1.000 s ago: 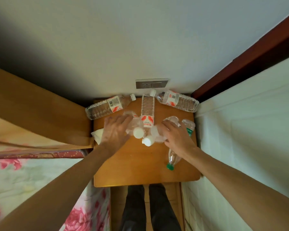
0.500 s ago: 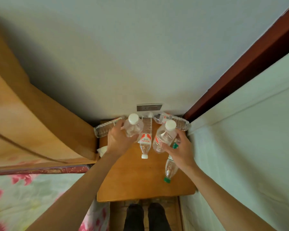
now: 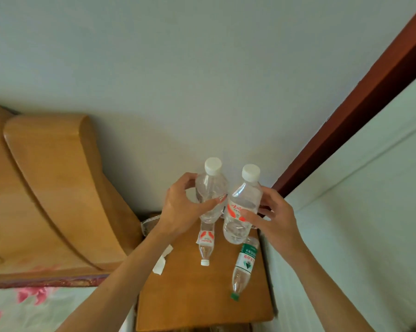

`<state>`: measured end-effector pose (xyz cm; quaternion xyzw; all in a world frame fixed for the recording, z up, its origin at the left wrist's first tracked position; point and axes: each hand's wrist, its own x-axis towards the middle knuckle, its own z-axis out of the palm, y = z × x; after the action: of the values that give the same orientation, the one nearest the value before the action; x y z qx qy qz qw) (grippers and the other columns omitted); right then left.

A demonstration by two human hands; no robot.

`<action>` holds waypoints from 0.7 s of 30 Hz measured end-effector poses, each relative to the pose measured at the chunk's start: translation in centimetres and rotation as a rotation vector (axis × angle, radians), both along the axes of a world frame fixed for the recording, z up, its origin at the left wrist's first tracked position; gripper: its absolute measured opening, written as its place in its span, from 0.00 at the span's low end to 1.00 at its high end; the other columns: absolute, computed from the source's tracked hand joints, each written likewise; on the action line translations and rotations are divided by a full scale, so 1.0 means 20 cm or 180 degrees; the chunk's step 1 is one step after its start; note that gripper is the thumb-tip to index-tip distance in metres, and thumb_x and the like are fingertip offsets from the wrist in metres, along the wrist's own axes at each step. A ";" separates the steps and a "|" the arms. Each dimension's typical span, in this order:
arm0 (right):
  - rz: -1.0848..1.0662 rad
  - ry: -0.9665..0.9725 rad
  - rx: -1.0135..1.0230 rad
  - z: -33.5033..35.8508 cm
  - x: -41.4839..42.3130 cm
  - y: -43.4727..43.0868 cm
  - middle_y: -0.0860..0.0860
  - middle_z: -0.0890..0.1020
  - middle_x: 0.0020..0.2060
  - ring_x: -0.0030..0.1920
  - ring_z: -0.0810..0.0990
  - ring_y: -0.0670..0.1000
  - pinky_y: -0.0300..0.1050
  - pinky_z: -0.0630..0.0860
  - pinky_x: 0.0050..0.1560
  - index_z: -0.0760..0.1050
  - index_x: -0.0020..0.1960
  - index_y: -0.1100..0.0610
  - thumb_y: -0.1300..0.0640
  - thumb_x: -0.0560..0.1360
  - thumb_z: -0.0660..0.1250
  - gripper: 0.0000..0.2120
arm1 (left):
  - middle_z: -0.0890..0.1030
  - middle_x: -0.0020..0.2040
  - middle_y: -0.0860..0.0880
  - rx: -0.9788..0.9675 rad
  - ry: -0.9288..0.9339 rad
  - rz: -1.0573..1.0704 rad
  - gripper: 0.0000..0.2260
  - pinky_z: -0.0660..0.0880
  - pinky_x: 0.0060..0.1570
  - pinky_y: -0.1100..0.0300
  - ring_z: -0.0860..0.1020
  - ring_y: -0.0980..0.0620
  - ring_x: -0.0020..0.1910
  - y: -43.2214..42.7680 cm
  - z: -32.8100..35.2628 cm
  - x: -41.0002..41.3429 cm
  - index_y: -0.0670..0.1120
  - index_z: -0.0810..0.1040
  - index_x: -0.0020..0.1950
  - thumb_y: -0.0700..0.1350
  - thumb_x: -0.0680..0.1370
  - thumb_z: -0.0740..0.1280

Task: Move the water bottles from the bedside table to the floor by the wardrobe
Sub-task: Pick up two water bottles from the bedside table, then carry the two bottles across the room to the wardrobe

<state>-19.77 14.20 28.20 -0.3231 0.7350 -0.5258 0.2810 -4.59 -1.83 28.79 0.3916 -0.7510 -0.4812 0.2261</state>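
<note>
My left hand (image 3: 181, 209) grips a clear white-capped bottle (image 3: 211, 188), held upright above the wooden bedside table (image 3: 192, 298). Beside it, my right hand (image 3: 272, 216) holds a second clear bottle with a red-and-white label (image 3: 241, 207), also upright and lifted. On the table lie a small red-labelled bottle (image 3: 205, 243) with its white cap toward me and a green-labelled, green-capped bottle (image 3: 244, 264). Part of another bottle (image 3: 149, 224) shows behind my left wrist at the table's back left.
A wooden headboard (image 3: 58, 188) and a floral bedspread (image 3: 34, 307) lie to the left. White crumpled paper (image 3: 162, 262) sits at the table's left edge. A pale panel (image 3: 358, 212) with a dark red frame (image 3: 360, 101) stands close on the right.
Both hands have lifted their bottles higher off the table and turned them upright. The view has tilted up, with more of the wall and headboard showing.
</note>
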 end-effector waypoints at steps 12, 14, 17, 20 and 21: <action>0.0064 0.0232 -0.0958 0.80 0.10 -0.11 0.44 0.85 0.51 0.55 0.83 0.46 0.44 0.83 0.53 0.77 0.58 0.52 0.48 0.62 0.76 0.26 | 0.81 0.53 0.59 -0.0487 0.0877 -0.0074 0.27 0.78 0.55 0.59 0.80 0.58 0.53 -0.03 0.66 0.16 0.52 0.75 0.59 0.60 0.64 0.77; 0.0136 0.0472 -0.1035 0.87 0.13 -0.14 0.43 0.84 0.51 0.55 0.83 0.47 0.45 0.83 0.51 0.77 0.58 0.51 0.47 0.63 0.76 0.26 | 0.82 0.52 0.58 -0.0564 0.1007 -0.0095 0.26 0.79 0.53 0.60 0.81 0.58 0.51 -0.04 0.77 0.21 0.51 0.76 0.57 0.60 0.64 0.76; 0.0174 0.0667 -0.1206 0.94 0.19 -0.16 0.42 0.83 0.51 0.55 0.83 0.48 0.48 0.83 0.51 0.77 0.59 0.52 0.46 0.64 0.76 0.26 | 0.83 0.50 0.55 -0.0675 0.1077 -0.0129 0.21 0.80 0.51 0.61 0.82 0.57 0.48 -0.06 0.91 0.27 0.48 0.78 0.56 0.50 0.67 0.79; 0.0183 0.0668 -0.1444 1.01 0.24 -0.18 0.42 0.83 0.51 0.55 0.83 0.49 0.51 0.83 0.52 0.77 0.60 0.54 0.45 0.64 0.75 0.27 | 0.84 0.50 0.53 -0.0760 0.1132 -0.0194 0.19 0.80 0.53 0.59 0.83 0.55 0.49 -0.07 1.02 0.34 0.45 0.78 0.57 0.43 0.69 0.78; 0.0187 0.0644 -0.1511 1.03 0.25 -0.19 0.42 0.84 0.51 0.55 0.83 0.49 0.51 0.83 0.53 0.77 0.60 0.54 0.44 0.65 0.75 0.27 | 0.84 0.51 0.52 -0.0778 0.1157 -0.0207 0.18 0.80 0.53 0.59 0.83 0.55 0.49 -0.07 1.06 0.36 0.44 0.79 0.57 0.42 0.69 0.78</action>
<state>-14.77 10.38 48.80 -0.4521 0.6058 -0.6401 0.1374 2.62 -3.24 49.92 0.2436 -0.7629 -0.4563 0.3879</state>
